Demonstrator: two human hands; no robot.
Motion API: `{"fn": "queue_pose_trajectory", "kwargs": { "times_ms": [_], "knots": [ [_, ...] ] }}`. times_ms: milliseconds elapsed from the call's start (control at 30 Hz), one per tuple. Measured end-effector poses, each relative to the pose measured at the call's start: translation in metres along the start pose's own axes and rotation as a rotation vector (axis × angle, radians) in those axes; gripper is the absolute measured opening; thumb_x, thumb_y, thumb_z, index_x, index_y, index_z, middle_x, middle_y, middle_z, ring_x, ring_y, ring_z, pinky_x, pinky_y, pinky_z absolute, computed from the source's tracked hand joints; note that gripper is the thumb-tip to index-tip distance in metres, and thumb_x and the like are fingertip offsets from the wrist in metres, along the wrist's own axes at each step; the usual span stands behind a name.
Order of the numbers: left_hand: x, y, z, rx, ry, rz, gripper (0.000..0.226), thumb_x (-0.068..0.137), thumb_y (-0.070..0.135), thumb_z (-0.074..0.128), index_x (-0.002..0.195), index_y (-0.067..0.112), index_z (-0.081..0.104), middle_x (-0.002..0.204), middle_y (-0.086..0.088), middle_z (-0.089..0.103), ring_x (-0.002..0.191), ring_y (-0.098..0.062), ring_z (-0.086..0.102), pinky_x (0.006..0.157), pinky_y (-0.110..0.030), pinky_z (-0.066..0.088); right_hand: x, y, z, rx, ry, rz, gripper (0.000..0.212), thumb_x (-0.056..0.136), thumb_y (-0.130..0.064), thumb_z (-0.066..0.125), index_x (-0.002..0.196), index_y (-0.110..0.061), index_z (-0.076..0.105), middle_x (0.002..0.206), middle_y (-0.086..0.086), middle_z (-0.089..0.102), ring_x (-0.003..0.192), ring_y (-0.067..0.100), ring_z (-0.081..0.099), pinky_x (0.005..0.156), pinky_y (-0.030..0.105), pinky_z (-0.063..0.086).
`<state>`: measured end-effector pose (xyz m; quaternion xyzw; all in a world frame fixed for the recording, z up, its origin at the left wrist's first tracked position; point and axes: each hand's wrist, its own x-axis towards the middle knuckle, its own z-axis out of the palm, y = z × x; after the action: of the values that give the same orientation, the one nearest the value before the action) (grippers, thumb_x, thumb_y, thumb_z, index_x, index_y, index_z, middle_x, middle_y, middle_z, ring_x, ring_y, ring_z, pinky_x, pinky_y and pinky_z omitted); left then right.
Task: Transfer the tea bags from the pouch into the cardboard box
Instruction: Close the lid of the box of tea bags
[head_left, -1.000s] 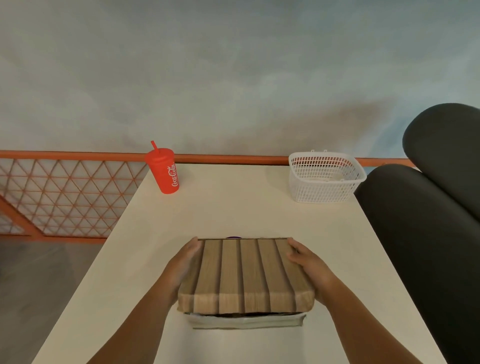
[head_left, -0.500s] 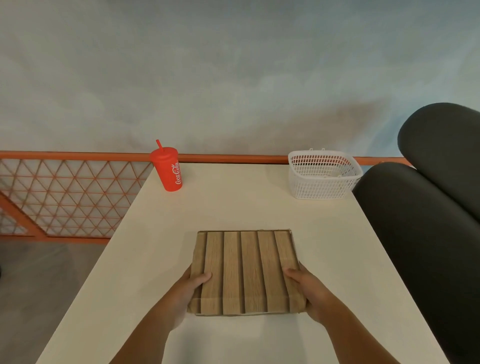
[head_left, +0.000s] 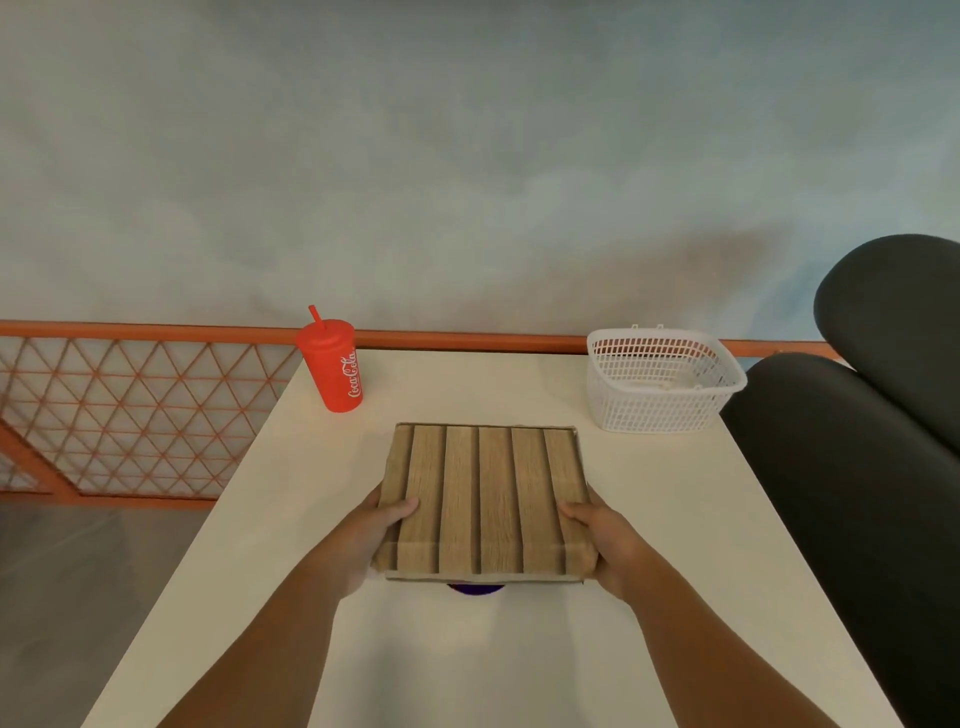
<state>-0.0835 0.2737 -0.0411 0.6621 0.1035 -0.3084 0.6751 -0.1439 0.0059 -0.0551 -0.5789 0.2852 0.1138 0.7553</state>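
A flat cardboard box (head_left: 483, 499) with a wood-plank print lies closed in the middle of the white table (head_left: 675, 597). My left hand (head_left: 382, 525) grips its near left corner, thumb on the lid. My right hand (head_left: 597, 530) grips the near right corner the same way. A small dark purple tab (head_left: 475, 588) sticks out from under the box's near edge. No pouch or tea bags are in sight.
A red cup with lid and straw (head_left: 332, 364) stands at the table's far left. A white plastic basket (head_left: 660, 379) sits at the far right. A black padded seat (head_left: 857, 467) borders the table's right edge; an orange lattice railing (head_left: 130, 415) is on the left.
The box, tilted up over a pale base one second ago, now lies flat and closed farther from me. Both hands slid from its far corners to its near corners.
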Motion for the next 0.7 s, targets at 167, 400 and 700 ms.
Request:
{"fn": "queue_pose_trajectory", "kwargs": {
  "times_ms": [167,400,700],
  "knots": [
    [0.027,0.004,-0.003,-0.002,0.041,-0.033,0.044,0.087,0.027,0.062,0.128,0.03,0.047,0.114,-0.002,0.065,0.106,-0.026,0.06,0.085,-0.048,0.05,0.028,0.003,0.004,0.021,0.014,0.042,0.041,0.093,-0.023,0.051,0.133,-0.028,0.043,0.117,0.008,0.062,0.106,0.031,0.059,0.092,0.053,0.047],
    [0.051,0.006,-0.006,0.04,0.093,-0.009,0.047,0.088,0.031,0.059,0.132,0.03,0.043,0.117,-0.002,0.062,0.106,-0.026,0.058,0.091,-0.05,0.047,0.053,-0.008,0.011,-0.008,0.049,0.029,0.041,0.094,-0.022,0.051,0.134,-0.026,0.042,0.116,0.007,0.061,0.104,0.029,0.059,0.09,0.051,0.049],
    [0.074,0.022,-0.004,0.082,0.154,-0.006,0.036,0.091,0.029,0.056,0.127,0.027,0.048,0.108,-0.002,0.064,0.099,-0.025,0.06,0.089,-0.047,0.048,0.068,-0.014,0.016,-0.024,0.119,-0.025,0.045,0.093,-0.025,0.052,0.136,-0.025,0.039,0.125,0.006,0.054,0.113,0.029,0.053,0.096,0.052,0.045]
  ]
}}
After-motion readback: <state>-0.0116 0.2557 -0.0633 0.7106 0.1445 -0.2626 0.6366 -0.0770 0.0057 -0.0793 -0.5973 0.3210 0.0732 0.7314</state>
